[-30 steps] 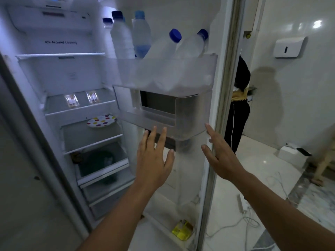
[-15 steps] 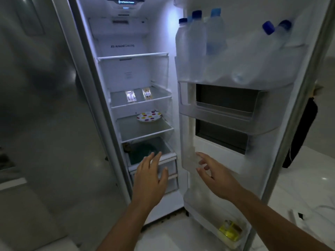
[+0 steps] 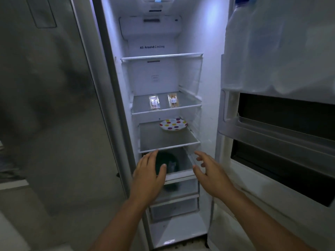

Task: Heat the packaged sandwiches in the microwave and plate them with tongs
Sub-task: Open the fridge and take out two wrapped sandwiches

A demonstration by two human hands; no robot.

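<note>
Two clear-wrapped packaged sandwiches sit side by side on a middle fridge shelf, the left sandwich (image 3: pixel 154 103) and the right sandwich (image 3: pixel 173 100). One shelf lower lies a white plate with coloured dots (image 3: pixel 173 124). My left hand (image 3: pixel 149 175) and my right hand (image 3: pixel 212 173) hover in front of the lower drawers, below the plate's shelf, both empty with fingers spread. No tongs or microwave are in view.
The fridge compartment is open, with its door (image 3: pixel 282 124) swung out on the right, carrying water bottles (image 3: pixel 262 38) in the top bin. A closed steel door (image 3: pixel 50 105) fills the left. A dark green object (image 3: pixel 169 165) lies in the upper drawer behind my hands.
My view has swung left from the door bins to the fridge interior. Both hands have come from the door shelf to the front of the lower drawers, still empty.
</note>
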